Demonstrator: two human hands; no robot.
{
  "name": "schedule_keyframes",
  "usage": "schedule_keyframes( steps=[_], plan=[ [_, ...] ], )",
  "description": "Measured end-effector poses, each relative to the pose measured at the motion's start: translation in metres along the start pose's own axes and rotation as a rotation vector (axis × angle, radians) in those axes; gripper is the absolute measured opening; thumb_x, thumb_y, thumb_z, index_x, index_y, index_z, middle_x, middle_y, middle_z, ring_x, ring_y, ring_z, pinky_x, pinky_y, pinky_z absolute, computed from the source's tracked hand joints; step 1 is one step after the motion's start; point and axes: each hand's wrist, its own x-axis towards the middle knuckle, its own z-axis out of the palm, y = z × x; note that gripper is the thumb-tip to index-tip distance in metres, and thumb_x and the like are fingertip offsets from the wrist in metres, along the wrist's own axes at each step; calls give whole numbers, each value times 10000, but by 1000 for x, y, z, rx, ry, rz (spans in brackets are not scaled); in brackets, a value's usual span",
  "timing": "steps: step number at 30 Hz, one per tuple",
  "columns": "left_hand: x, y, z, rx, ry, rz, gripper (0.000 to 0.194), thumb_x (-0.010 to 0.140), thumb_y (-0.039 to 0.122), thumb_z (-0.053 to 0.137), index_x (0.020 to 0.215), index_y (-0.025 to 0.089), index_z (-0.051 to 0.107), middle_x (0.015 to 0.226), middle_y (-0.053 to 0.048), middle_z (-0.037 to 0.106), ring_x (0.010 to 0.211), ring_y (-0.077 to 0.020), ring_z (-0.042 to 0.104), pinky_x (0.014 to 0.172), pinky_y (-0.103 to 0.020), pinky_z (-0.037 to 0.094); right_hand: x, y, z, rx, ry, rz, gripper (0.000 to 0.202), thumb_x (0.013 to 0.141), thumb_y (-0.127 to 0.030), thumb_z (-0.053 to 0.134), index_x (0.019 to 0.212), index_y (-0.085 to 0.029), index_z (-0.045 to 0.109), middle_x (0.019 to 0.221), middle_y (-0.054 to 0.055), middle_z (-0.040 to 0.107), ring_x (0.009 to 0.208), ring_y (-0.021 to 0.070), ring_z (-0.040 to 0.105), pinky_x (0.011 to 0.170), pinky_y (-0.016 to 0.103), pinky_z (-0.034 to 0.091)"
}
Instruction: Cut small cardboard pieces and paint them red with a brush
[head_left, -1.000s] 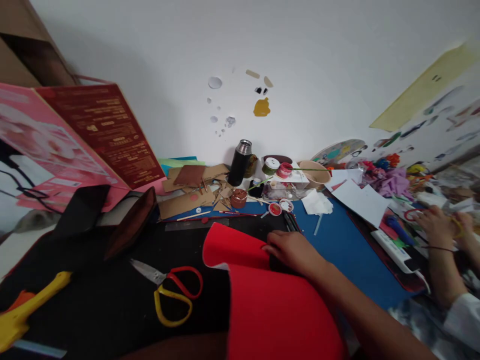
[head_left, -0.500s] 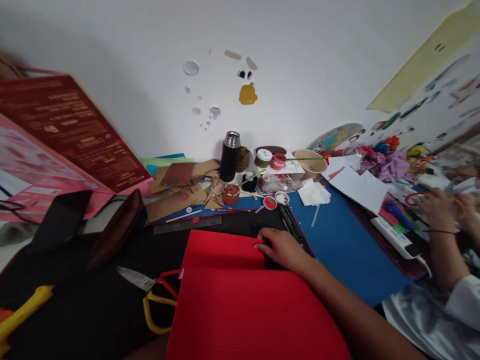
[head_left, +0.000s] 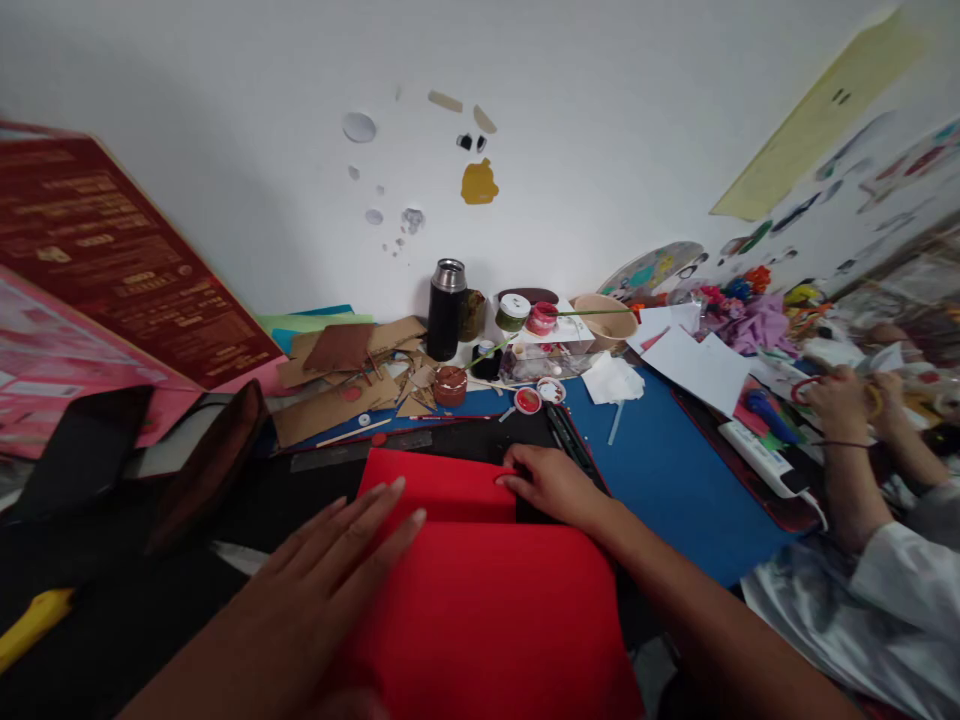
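Observation:
A large red sheet (head_left: 495, 610) lies in front of me, with a raised or folded red part (head_left: 435, 485) behind its near section. My right hand (head_left: 551, 485) pinches the far right corner of the red part between thumb and fingers. Over the left side of the sheet, my left hand (head_left: 322, 570) is spread with its fingers stretched forward; whether it presses on the sheet is hard to tell. Scissors (head_left: 240, 557) lie on the black mat left of the sheet, mostly hidden behind my left hand.
Behind the sheet stand a black bottle (head_left: 446, 312), paint jars (head_left: 451, 385) and cardboard scraps (head_left: 307, 415). A phone (head_left: 86, 450) is at left. At right are a power strip (head_left: 761, 460) and another person's hands (head_left: 840, 405).
My left hand has come in from the bottom edge over the sheet's left side, covering most of the scissors. My right hand keeps its pinch. The view has shifted slightly.

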Motion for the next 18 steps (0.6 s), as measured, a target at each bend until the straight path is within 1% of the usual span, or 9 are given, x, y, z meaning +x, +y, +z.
schedule_keyframes(
  steps=[1,3,6,9,10,12,14,16,18],
  plan=[
    [10,-2,-3,27,-32,23,927,823,352,764,1656,370,358,1685,-72,451,1478,-359,509,1156,-495,479,1,0,-2,15,18,6,98,971,-272,746,980,-198,683,879,40,741,767,192,653,681,259,388],
    [25,-8,-2,71,-32,-30,885,838,230,690,1658,295,363,1583,-115,578,1363,-341,617,1089,-483,524,4,0,-7,61,62,15,109,977,-282,737,954,-199,670,868,28,730,759,185,642,675,258,386],
    [33,-21,11,84,-44,-104,564,893,159,566,1443,265,637,1178,-83,799,1038,-293,752,936,-444,574,8,-3,-14,148,110,13,103,982,-282,714,937,-202,668,859,17,724,761,179,635,683,262,400],
    [29,-31,27,70,-5,-92,345,962,242,547,1238,299,747,1152,-60,797,1022,-275,742,950,-452,564,10,-6,-18,233,139,0,114,981,-304,696,929,-205,677,866,20,725,766,178,629,683,268,417],
    [27,-33,33,68,-17,-68,365,941,300,612,1286,311,730,1255,-72,774,1121,-299,720,995,-474,551,11,-7,-19,272,147,0,135,983,-325,688,921,-205,677,857,20,719,753,176,624,672,268,421],
    [24,-33,45,77,-105,-18,698,789,378,791,1464,312,625,1503,-117,646,1364,-378,595,1109,-544,490,12,-8,-20,372,167,19,201,986,-388,672,902,-205,665,806,11,689,684,161,601,627,264,426],
    [24,-30,57,102,-240,-8,984,655,357,876,1570,291,520,1638,-150,505,1496,-427,459,1188,-596,410,12,-10,-21,491,181,63,276,983,-470,663,900,-206,645,738,-13,640,587,138,569,565,256,422],
    [26,-23,66,126,-317,-11,1030,676,294,846,1622,304,438,1683,-138,443,1541,-403,407,1220,-585,381,13,-12,-23,619,188,110,345,960,-547,672,900,-211,625,671,-42,587,504,119,540,500,242,402],
    [30,-15,69,160,-292,29,1043,722,256,805,1660,324,353,1720,-112,381,1575,-377,355,1242,-575,356,14,-15,-27,750,189,145,387,920,-591,708,888,-217,613,620,-66,546,453,108,527,448,223,381]
  ],
)
